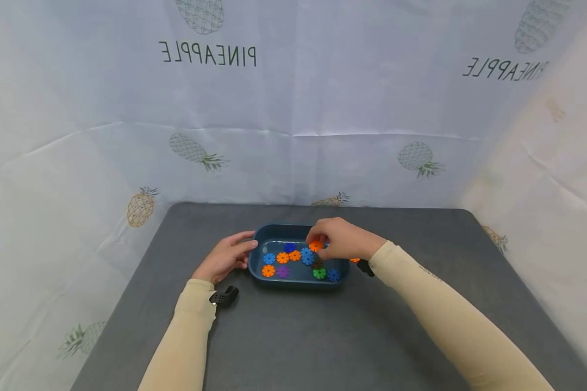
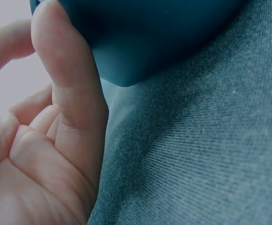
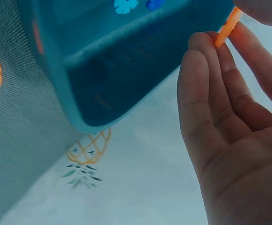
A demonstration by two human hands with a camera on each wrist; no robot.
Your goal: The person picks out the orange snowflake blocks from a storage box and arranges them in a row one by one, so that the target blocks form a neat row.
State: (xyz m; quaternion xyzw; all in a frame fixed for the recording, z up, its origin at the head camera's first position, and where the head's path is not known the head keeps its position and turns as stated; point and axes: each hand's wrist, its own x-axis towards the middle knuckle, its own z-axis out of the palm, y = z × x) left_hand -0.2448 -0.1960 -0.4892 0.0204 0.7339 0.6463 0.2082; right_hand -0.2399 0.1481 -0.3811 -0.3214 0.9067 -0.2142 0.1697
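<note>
A dark blue tray [image 1: 293,283] holds several flower-shaped notched plastic discs. My left hand [image 1: 226,255] grips its left end at the rim; in the left wrist view the thumb [image 2: 65,61] lies against the tray's edge. Above the tray's right part, my right hand [image 1: 344,239] pinches an orange notched disc [image 3: 227,28] between thumb and fingers, seen nearly edge-on in the right wrist view. Below lie a green disc [image 1: 319,273], a brown disc [image 1: 318,263], a purple disc [image 1: 282,271] and several blue and orange ones.
Another orange disc [image 1: 355,260] lies on the grey table [image 1: 283,336] just right of the tray, partly hidden by the right wrist. A white curtain [image 1: 293,98] printed with pineapples hangs behind and at the sides. Each wrist wears a black strap [image 1: 225,296].
</note>
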